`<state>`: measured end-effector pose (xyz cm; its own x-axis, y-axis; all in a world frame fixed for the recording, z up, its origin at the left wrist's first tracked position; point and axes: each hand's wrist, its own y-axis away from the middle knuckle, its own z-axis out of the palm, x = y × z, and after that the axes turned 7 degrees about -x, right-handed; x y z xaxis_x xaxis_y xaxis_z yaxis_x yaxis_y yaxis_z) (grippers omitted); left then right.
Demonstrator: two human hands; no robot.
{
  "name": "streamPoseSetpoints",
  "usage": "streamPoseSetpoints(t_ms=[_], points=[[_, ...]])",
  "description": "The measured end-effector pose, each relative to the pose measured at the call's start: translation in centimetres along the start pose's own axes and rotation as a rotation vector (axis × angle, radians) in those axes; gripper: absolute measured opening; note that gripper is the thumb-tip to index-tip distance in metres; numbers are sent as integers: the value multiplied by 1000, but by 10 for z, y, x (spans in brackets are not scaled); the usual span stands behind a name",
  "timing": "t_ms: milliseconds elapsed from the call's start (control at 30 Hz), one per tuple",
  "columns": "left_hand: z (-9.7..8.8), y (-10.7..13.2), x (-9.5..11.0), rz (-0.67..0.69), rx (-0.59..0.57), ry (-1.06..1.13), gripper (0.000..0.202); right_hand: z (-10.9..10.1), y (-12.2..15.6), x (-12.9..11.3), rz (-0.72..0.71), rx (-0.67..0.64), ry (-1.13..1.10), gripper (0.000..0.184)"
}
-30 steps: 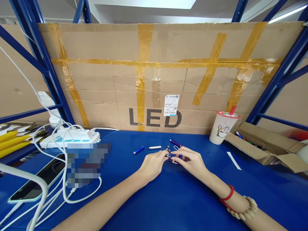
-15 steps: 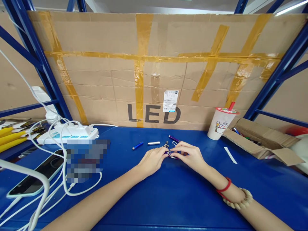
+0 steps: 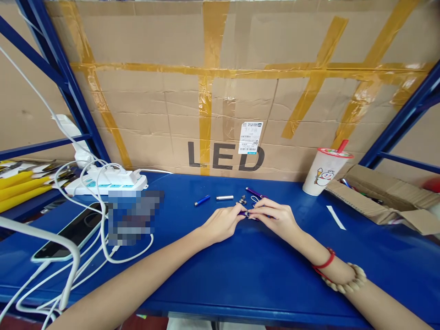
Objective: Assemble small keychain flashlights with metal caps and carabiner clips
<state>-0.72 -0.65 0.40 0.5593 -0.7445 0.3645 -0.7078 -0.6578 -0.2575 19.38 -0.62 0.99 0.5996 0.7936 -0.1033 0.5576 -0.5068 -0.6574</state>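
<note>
My left hand (image 3: 222, 223) and my right hand (image 3: 277, 217) meet fingertip to fingertip over the blue table (image 3: 240, 275), both pinched on a small purple tube (image 3: 246, 213) held between them. Just beyond the fingers lie a second purple tube (image 3: 253, 192), a cluster of small metal parts (image 3: 242, 200), a silver tube (image 3: 224, 198) and a blue tube (image 3: 202, 200). A thin wire ring (image 3: 255, 199) rests by the purple tube.
A cup with a red straw (image 3: 323, 172) stands at the back right beside an open cardboard box (image 3: 381, 199). A white power strip (image 3: 110, 181), cables, and a phone (image 3: 70, 232) are at the left. A taped cardboard sheet marked LED (image 3: 227, 91) closes the back. A white paper strip (image 3: 335, 217) lies at the right.
The view has tilted downward and moved a little nearer. Both hands stay together on the small purple tube, with only slight finger movement.
</note>
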Motion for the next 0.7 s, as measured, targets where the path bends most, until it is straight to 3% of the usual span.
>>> streamPoseSetpoints(t_ms=[200,433,700], points=[[1,0,0,5,10,21,11,3,-1,-9,57,57,-70,18],[5,0,-4,82,71,-80,7,6,-1,-6,261,-52,-324,20],[5,-1,-4,103,143,-139,13,6,-4,-11,373,-53,-387,20]])
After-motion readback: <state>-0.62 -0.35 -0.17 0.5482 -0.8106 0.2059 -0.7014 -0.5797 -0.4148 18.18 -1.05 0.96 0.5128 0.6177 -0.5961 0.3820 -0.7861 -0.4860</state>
